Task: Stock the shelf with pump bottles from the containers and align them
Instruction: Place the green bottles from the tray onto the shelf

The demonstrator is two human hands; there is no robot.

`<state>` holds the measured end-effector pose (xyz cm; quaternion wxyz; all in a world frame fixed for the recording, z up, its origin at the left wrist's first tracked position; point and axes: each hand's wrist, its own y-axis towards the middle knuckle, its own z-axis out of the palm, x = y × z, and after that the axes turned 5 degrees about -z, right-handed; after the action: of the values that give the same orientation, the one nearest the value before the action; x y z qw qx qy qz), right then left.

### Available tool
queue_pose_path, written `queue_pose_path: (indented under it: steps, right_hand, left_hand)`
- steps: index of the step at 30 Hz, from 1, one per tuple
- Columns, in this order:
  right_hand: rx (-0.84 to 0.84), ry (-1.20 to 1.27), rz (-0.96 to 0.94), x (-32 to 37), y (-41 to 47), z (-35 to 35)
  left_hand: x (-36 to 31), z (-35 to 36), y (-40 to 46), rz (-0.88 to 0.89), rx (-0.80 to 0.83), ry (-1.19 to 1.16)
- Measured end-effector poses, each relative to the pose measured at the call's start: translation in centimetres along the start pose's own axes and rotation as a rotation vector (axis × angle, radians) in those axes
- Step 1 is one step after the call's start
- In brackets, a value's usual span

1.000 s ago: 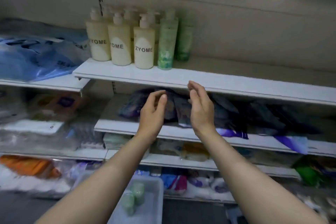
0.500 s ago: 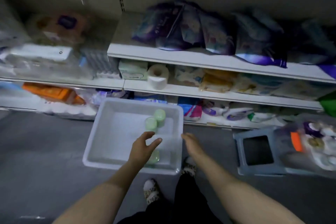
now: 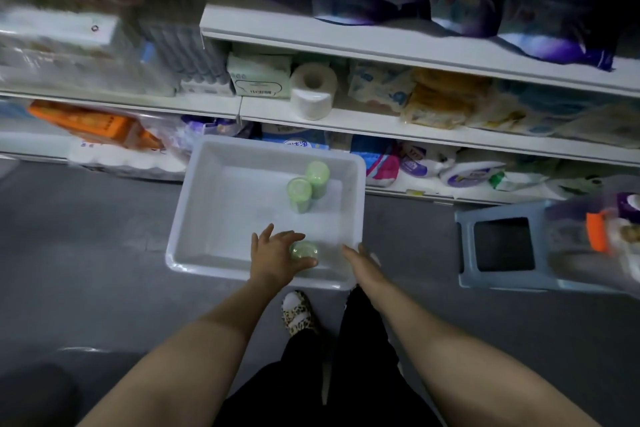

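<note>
A white plastic bin (image 3: 202, 191) stands on the grey floor in front of the shelving. Two green pump bottles stand together at its far right, one (image 3: 299, 191) just in front of the other (image 3: 317, 176). A third green bottle (image 3: 304, 251) stands by the near wall. My left hand (image 3: 275, 262) reaches into the bin and curls round this third bottle, fingers on its far side and thumb on its near side. My right hand (image 3: 360, 262) hovers over the bin's near right corner, fingers straight, holding nothing.
A grey-blue plastic stool (image 3: 502, 282) stands on the floor to the right, with a clear container of goods (image 3: 595, 236) beside it. Low shelves behind the bin hold a toilet roll (image 3: 313, 90), tissue packs and bags. My feet are just below the bin.
The view has dropped from the top shelf of bottles to the bin on the floor. Both hands came down, and the left hand has reached the near bottle and closed round it.
</note>
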<state>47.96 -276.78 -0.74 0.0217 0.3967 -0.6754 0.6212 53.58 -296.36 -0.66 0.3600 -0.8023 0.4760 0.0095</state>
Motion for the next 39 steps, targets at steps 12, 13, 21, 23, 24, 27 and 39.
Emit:
queue_pose_path:
  steps: [12,13,21,23,24,27,39]
  right_hand:
    - [0.041,0.018,-0.001,0.0,-0.3,-0.3]
    - [0.048,0.026,-0.003,0.1,-0.5,-0.4]
    - [0.127,0.225,-0.073,5.0,-3.2,-2.3]
    - [0.137,0.262,-0.105,7.1,-4.3,-2.9]
    - [0.13,0.285,-0.124,8.2,-4.8,-3.3]
    - [0.124,0.423,-0.19,11.4,-6.5,-4.4]
    - [0.019,0.663,-0.653,24.1,-16.1,-12.8]
  left_hand:
    - [-0.5,0.0,0.7,0.032,0.034,0.152]
    - [-0.6,-0.4,0.9,0.035,0.023,0.113]
    - [-5.2,-8.8,0.2,0.077,0.096,-0.583]
    - [-7.4,-11.6,-0.2,0.075,0.118,-0.707]
    - [-8.5,-12.9,-0.4,0.079,0.128,-0.762]
    - [-12.1,-16.5,-1.0,0.136,0.086,-0.846]
    - [-24.7,-27.8,-5.8,0.493,-0.151,-0.945]
